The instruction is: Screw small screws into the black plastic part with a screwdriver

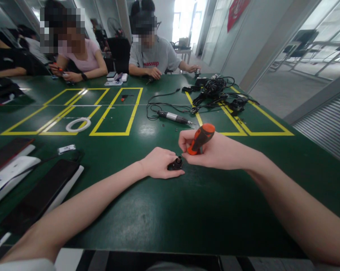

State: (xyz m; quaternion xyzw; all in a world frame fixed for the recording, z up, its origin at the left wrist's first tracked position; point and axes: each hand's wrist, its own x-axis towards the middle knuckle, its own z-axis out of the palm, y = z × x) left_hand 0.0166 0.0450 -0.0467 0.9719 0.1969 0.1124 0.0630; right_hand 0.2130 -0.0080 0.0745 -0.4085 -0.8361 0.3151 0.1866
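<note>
My left hand (158,162) rests on the green table (164,210) with its fingers closed round a small black part (175,164), pinning it down. My right hand (208,150) grips an orange and black screwdriver (201,138) by the handle. The handle tilts up to the right and its lower end points down at the black part. The screwdriver's shaft is hidden between my fingers and the part.
An electric screwdriver (174,117) with a cable lies just beyond my hands. A tangle of black cables (215,92) sits at the back right. A roll of white tape (78,124) and flat black and white devices (40,192) lie to the left. Three people sit at the far side.
</note>
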